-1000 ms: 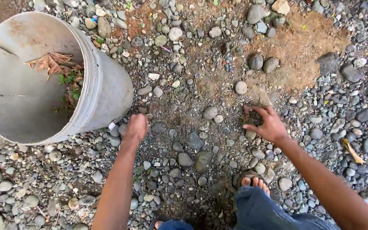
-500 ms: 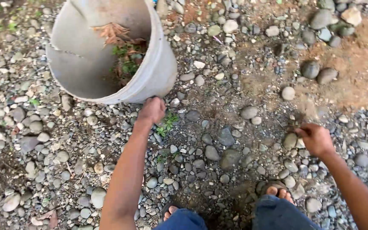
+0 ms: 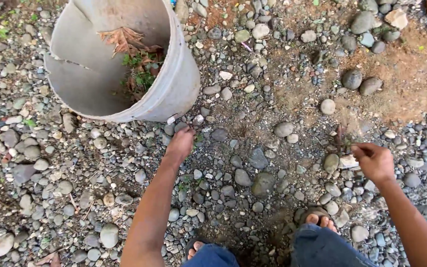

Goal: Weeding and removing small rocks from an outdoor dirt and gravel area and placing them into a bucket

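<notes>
Gravel ground (image 3: 253, 198) of grey pebbles, brown dirt patch (image 3: 411, 74), tipped grey bucket (image 3: 174, 84) lying on it

My left hand (image 3: 180, 143) reaches onto the gravel just below the tipped bucket (image 3: 176, 74), which has leaves (image 3: 133, 54) lying inside it. My right hand (image 3: 374, 160) is well to the right of the bucket, pinching a small weed (image 3: 341, 138). My feet (image 3: 317, 220) are nearer to me than the bucket.

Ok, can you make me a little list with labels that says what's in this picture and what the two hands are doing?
place: ground of pebbles and dirt
bucket: grey, cracked, tipped on its side, dry leaves and green weeds inside
left hand: reaching to the stones just below the bucket's rim
right hand: closed, pinching a small plant stem
feet: toes in sandals at the bottom edge
</notes>
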